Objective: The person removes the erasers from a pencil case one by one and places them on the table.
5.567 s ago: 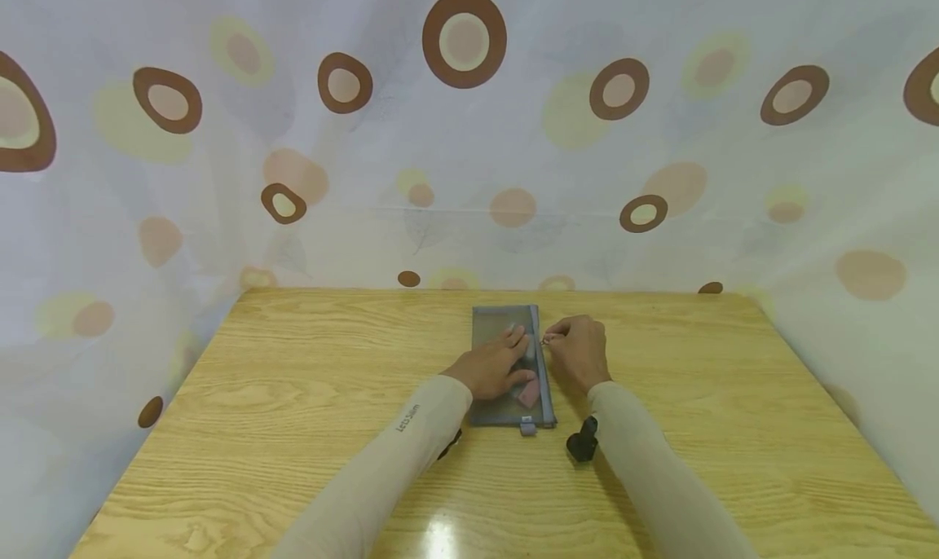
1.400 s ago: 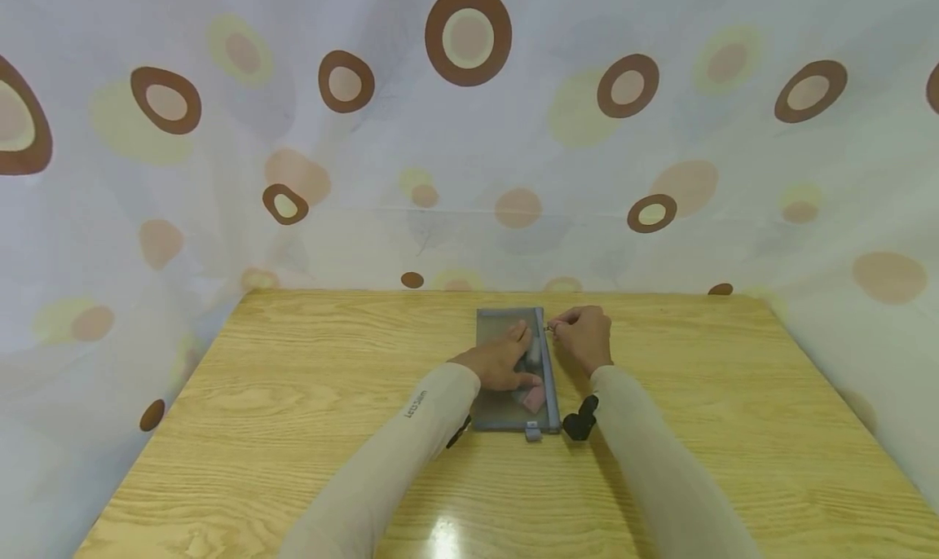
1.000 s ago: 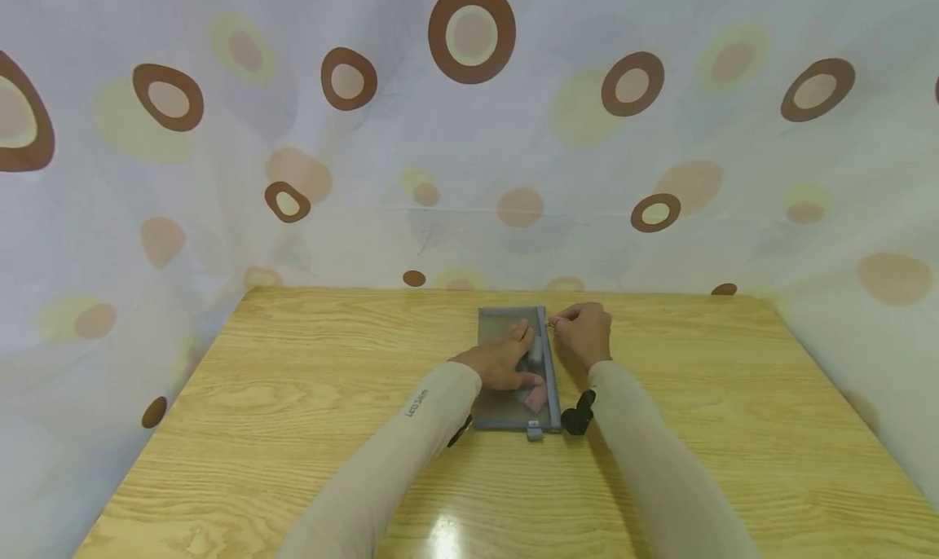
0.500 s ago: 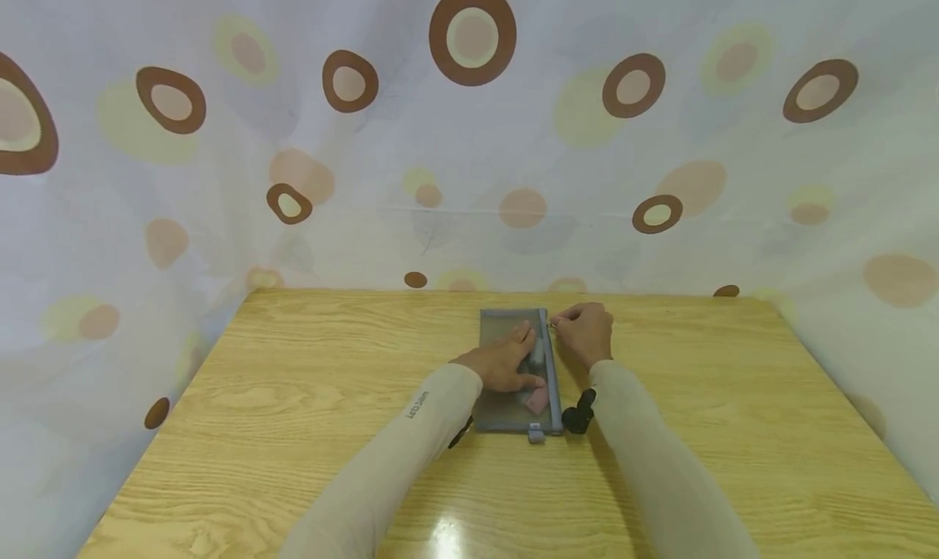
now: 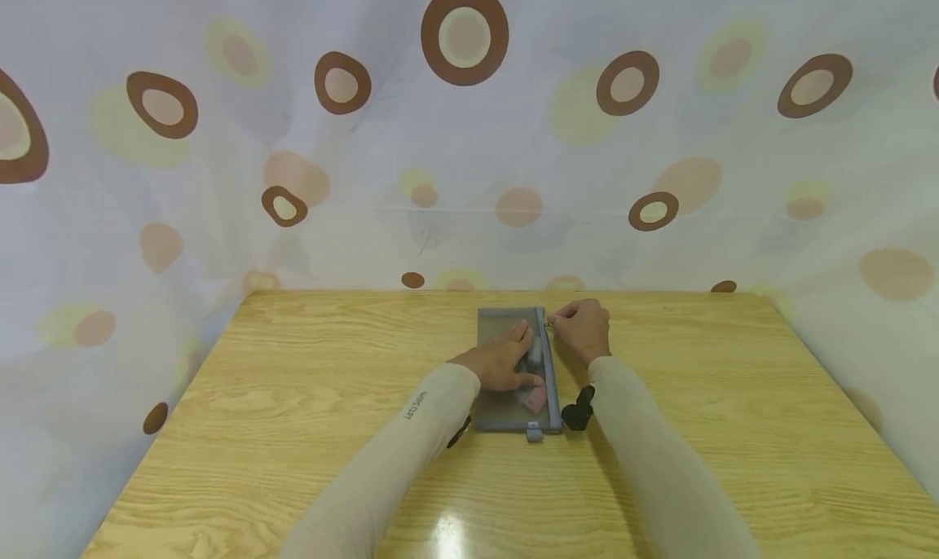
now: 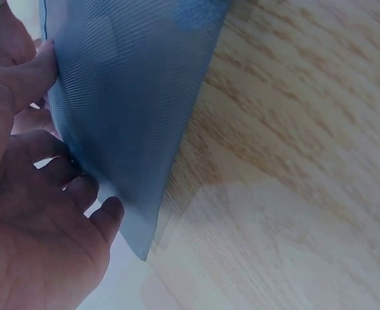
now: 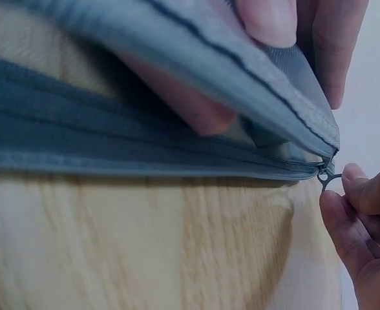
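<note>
A grey-blue mesh zip pouch point(image 5: 493, 415) lies flat on the table. My left hand point(image 5: 499, 363) rests on it with fingers spread. Through the mesh show a pink block-like item point(image 5: 537, 398) and a greyish item point(image 5: 535, 351) beside the fingers. Along the pouch's right side runs the zip edge point(image 5: 552, 388). My right hand point(image 5: 584, 331) pinches the ring-shaped zipper pull point(image 7: 326, 183) between thumb and finger, near the far end of that edge. In the right wrist view, the pouch mouth gapes between its zip bands, with the slider at the pinched end.
The wooden table point(image 5: 323, 363) extends around the pouch. A pale curtain with round prints point(image 5: 352, 241) hangs behind it and at both sides. A small fabric tab point(image 5: 535, 435) sticks out from the pouch's near edge. A black device point(image 5: 578, 412) sits on the right wrist.
My right hand has moved a little away from me along the zip edge since the oldest frame, holding the pull. The left hand stays on the pouch. Over the last second little differs.
</note>
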`<state>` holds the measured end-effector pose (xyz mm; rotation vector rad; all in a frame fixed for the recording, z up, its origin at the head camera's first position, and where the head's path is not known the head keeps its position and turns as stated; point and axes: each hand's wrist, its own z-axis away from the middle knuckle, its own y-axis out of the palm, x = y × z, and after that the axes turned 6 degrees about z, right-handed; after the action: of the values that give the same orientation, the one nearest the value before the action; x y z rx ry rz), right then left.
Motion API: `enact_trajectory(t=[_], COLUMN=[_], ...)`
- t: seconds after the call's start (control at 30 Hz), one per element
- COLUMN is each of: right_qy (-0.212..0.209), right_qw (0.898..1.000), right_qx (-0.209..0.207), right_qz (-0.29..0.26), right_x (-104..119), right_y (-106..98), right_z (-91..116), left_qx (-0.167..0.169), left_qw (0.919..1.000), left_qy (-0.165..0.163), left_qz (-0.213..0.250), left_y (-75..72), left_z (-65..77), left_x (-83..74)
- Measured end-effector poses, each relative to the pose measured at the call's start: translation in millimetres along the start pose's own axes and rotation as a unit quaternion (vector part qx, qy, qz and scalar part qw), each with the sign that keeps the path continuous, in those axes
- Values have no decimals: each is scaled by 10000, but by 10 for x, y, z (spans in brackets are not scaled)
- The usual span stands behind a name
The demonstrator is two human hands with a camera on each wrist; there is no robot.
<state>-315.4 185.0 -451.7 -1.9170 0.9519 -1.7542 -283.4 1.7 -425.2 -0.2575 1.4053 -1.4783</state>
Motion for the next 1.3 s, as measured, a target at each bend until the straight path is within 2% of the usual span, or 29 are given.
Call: enact_trajectory(t=[0.23,0.97,1.3], right_qy=[-174,-172,-89], right_qw=[9998,9995,9995], right_qx=[-46,-260,-299], right_qz=[83,85,-97], right_x=[-25,-54,-48], right_y=[22,98,109], right_z=[-27,-88,-91], left_qx=[14,53,18], left_qw=[10000,10000,10000], left_qy=[-7,13,20], left_qz=[15,77,-16], left_y=[21,-7,-12], left_z=[15,32,35], left_x=[-5,-4,-8])
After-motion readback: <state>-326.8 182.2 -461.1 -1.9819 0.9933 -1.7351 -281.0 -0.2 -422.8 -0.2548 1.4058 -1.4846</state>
